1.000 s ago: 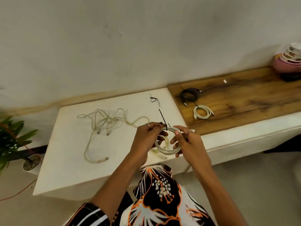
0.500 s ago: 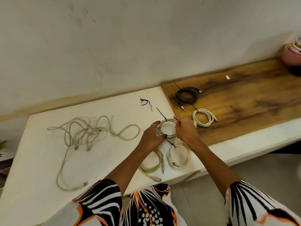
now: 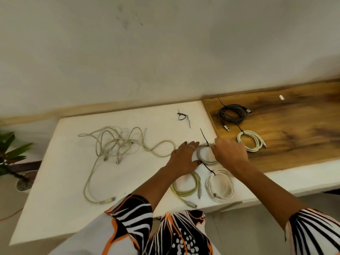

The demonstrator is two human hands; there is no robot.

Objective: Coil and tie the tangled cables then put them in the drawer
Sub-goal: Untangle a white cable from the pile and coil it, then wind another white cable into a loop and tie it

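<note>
A grey-white coiled cable (image 3: 207, 160) lies low over the white tabletop (image 3: 73, 181), with a black zip tie (image 3: 204, 136) sticking up from its far side. My left hand (image 3: 184, 159) holds the coil's left side between thumb and fingers. My right hand (image 3: 230, 153) grips its right side near the tie. A tangle of pale cables (image 3: 117, 144) sprawls to the left. Just in front of my hands lie a greenish coil (image 3: 185, 189) and a tied white coil (image 3: 220, 184). No drawer is in view.
On the wooden top (image 3: 294, 129) at right lie a tied black coil (image 3: 232, 114), a tied white coil (image 3: 250, 140) and a small white piece (image 3: 281, 97). A spare black tie (image 3: 182, 116) lies near the wall. A potted plant (image 3: 12, 155) stands left of the table.
Both hands have carried the coil forward and down from in front of my body to the tabletop. The view has shifted, and the two coils near the front edge have come into sight.
</note>
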